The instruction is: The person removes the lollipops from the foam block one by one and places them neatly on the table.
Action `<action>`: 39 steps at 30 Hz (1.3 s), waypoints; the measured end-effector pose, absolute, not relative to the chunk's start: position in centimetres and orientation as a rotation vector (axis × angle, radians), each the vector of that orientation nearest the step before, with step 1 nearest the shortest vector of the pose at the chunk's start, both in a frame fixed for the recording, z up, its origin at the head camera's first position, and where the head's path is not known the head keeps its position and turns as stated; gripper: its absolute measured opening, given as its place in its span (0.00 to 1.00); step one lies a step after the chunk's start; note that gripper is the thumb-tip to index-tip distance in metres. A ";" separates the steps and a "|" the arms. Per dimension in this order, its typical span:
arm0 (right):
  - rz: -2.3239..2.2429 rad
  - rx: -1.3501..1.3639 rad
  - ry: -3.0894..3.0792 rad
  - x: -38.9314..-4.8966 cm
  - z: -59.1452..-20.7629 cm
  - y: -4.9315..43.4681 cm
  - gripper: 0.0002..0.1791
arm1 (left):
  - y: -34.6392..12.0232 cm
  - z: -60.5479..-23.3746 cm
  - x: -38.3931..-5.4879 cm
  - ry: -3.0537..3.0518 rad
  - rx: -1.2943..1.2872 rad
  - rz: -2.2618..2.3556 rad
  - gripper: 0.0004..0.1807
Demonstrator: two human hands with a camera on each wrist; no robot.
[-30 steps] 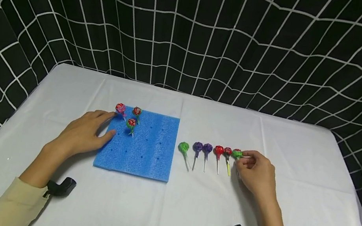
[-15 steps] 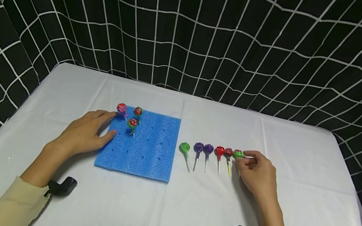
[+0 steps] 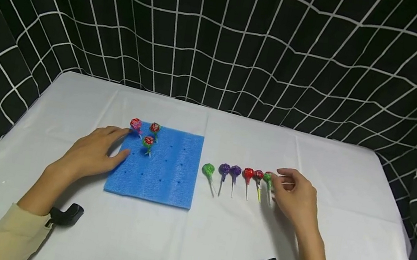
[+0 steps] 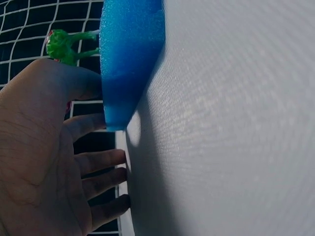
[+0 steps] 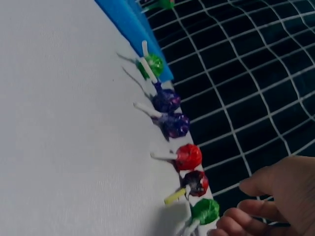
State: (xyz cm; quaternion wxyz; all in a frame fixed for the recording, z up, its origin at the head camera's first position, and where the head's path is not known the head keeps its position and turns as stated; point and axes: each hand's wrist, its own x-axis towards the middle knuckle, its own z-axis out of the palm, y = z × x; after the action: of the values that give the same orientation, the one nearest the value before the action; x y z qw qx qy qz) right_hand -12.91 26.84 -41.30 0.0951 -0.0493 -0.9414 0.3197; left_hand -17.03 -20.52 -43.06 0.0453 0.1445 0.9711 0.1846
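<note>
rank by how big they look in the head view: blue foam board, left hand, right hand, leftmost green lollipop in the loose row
1. Blue foam board
2. Left hand and right hand: too alike to rank apart
3. Leftmost green lollipop

No readable lettering, labels, brands, numbers or signs anywhere
</note>
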 end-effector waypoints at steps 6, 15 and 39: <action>1.007 -0.052 -2.748 -13.1 -40.8 25.3 0.16 | -20.4 -43.1 -17.0 2.961 0.438 0.564 0.36; 1.246 0.133 -2.680 -13.9 -39.7 21.3 0.13 | -20.9 -42.7 -16.8 2.975 0.429 0.555 0.36; 1.675 0.502 -2.585 -15.8 -40.2 9.4 0.19 | -20.3 -43.2 -17.0 2.984 0.428 0.592 0.36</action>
State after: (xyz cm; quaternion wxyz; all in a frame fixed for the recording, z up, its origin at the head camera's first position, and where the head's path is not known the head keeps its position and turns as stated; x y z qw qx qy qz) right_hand -15.80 9.43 -40.23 0.0103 0.1609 -0.8282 0.5367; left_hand -16.95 -20.28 -43.25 0.0347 0.1392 0.9707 0.1927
